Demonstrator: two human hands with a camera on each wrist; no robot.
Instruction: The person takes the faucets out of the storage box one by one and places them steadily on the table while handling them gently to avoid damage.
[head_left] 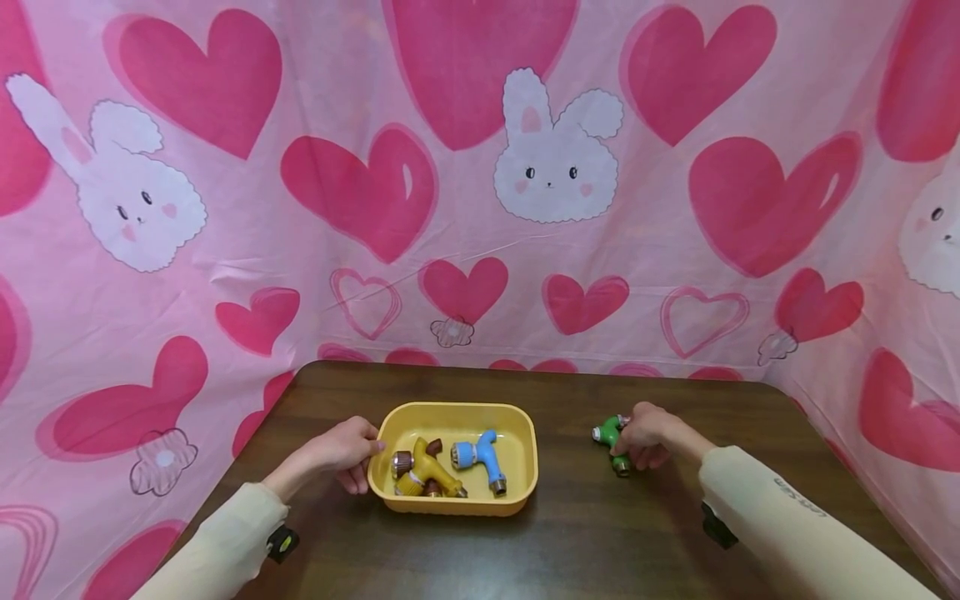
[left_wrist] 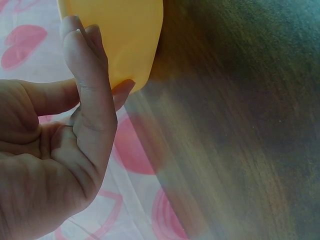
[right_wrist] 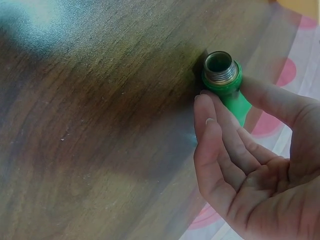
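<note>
A yellow plastic basin (head_left: 456, 504) stands on the table, my left hand (head_left: 347, 452) at its left end. The thumb lies over the rim and the fingers are against the outer wall, pinching it; the left wrist view shows the fingers (left_wrist: 92, 95) along that wall. Inside lie a blue water tap (head_left: 486, 461) and a yellow water tap (head_left: 438, 473), which partly covers a brown one (head_left: 402, 460). Right of the basin, my right hand (head_left: 651, 433) holds a green water tap (head_left: 609, 433) between thumb and fingers. Its threaded metal end (right_wrist: 221, 70) faces the right wrist camera.
The dark wooden table (head_left: 570, 542) ends at the back against a pink cloth (head_left: 465, 233) with hearts and rabbits. That cloth also hangs along both sides. A bare stretch of tabletop lies between the basin and the green tap.
</note>
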